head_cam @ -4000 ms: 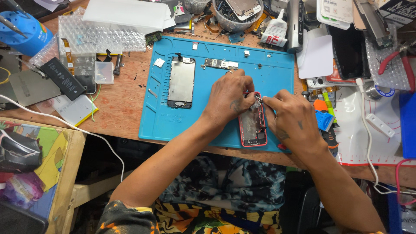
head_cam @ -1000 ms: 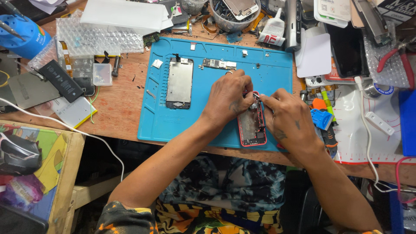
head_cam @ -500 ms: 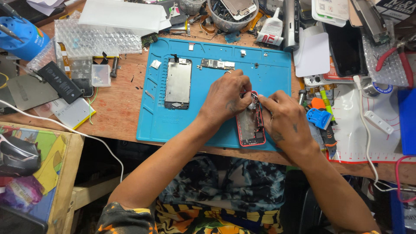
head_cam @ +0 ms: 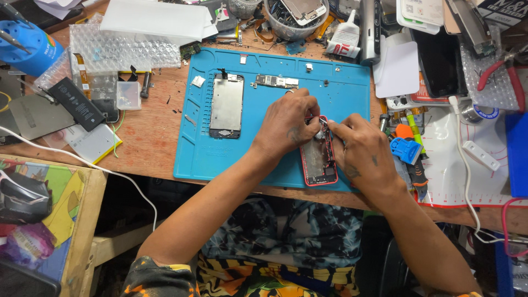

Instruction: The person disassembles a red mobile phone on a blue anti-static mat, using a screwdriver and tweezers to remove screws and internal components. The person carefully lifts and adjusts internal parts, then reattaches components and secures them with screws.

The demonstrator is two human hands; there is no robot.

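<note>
A blue work mat [head_cam: 341, 88] is spread on the cluttered wooden bench [head_cam: 148, 148], unchanged from before. Near its front edge the opened pink phone shell [head_cam: 318, 159] is still pinched at its top by the left hand [head_cam: 289, 126] and right hand [head_cam: 360, 151], both shifted only slightly.

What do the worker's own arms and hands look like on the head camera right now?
Both forearms are bare, with no gloves or watch. The left hand bears a small dark tattoo on its back, and the right hand has small dark marks too. Short sleeves in a black, orange and yellow pattern show at the bottom edge.
</note>
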